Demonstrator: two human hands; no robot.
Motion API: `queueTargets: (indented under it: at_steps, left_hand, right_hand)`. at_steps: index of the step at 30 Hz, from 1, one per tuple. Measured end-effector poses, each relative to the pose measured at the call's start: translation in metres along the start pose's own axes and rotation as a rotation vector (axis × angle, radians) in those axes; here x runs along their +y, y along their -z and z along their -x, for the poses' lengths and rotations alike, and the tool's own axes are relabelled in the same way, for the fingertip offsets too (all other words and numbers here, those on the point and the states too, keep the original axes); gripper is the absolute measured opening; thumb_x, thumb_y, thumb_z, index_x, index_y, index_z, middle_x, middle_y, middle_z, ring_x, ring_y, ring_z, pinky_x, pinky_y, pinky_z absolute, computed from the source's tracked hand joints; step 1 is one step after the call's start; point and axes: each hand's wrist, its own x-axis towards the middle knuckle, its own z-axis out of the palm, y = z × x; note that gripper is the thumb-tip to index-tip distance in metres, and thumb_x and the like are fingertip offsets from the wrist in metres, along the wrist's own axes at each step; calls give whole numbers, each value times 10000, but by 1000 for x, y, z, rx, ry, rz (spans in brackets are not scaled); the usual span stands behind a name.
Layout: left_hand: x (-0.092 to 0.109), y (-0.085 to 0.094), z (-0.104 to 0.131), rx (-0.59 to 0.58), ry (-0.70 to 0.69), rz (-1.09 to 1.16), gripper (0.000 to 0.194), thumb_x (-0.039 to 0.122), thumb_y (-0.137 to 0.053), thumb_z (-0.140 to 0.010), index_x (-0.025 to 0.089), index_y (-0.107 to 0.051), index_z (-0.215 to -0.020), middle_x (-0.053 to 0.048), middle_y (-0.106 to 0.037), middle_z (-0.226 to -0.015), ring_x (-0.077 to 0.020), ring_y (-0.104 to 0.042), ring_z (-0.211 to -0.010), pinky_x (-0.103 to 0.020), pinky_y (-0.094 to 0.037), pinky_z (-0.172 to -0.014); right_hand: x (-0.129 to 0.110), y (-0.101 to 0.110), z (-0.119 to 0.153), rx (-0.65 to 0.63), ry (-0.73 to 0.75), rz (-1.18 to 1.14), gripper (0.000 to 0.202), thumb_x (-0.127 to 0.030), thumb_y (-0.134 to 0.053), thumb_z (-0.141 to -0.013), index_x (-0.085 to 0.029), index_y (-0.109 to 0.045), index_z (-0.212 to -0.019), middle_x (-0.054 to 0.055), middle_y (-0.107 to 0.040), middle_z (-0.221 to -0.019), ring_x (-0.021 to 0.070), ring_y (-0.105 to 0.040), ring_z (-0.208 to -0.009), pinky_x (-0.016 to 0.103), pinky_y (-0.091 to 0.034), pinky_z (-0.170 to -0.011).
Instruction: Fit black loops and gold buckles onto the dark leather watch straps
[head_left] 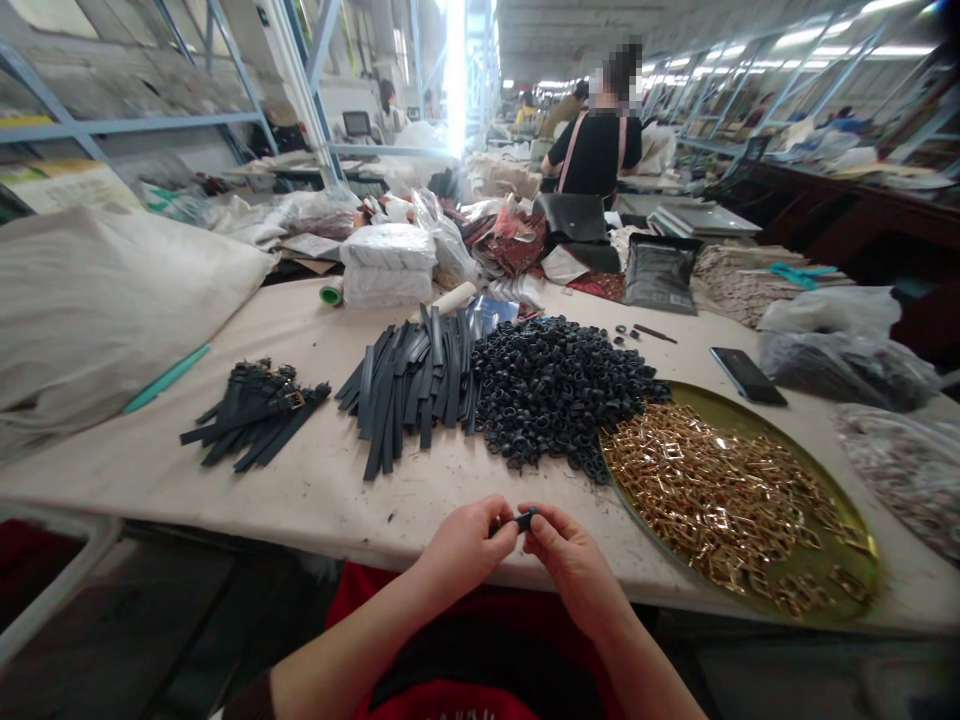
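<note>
Strap (523,521) between left grip (466,540), right grip (568,555)

A phone (748,376) is laid at right, a white package (388,262) far off, a pale bundle (112,310) at left.

No text, brand, number or sign is readable; pale marks (466,715) on the red garment (450,697) are cut off at the bottom edge.

Factory workshop: strap pile (420,375), buckle tray (720,405), co-worker (592,155).
</note>
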Motion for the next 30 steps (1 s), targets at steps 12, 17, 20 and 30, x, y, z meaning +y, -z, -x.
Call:
queueTargets:
  at_steps: [12, 17, 20, 30]
  left_hand:
    - [4, 4, 7, -71, -69, 194, 190, 242, -423, -791, 177, -490, -956, 23, -590, -694, -110, -509, -618, -201, -351, -568]
    - [1, 5, 6, -63, -64, 319, 140, 190, -410, -783, 178, -438, -919, 15, -610, -700, -106, -535, -621, -202, -378, -582]
    - [-4, 3, 4, -40, 3, 320, 167, 227, -428, -781, 180, -410, -939, 32, -594, -643, -107, -524, -556, -205, -371, -535]
    - [0, 3, 13, -8, 16, 115, 222, 325, -475, -777, 192, -448, -953, 12, -603, -693, -140, -545, -633, -222, -354, -563]
  right_hand:
    - [-4, -11, -3, 53, -18, -148, 291, -388, -682, -645, -182, -623, -842, -7, -568, -714, 83, -437, -570, 226, -378, -577]
    - [-2, -15, 4, 48, -16, -132, 277, -381, -670, -668, -186, -608, -855, -21, -556, -664, 86, -449, -574, 221, -382, -587]
    - [-1, -16, 9, 48, 18, -135, 369, -486, -578, -720, -158, -617, -886, 8, -579, -684, 109, -483, -620, 244, -405, -629]
    - [-2, -18, 19, -131, -202, -311, 282, -401, -610, -726, -200, -581, -922, -6, -562, -764, 81, -477, -617, 201, -404, -555]
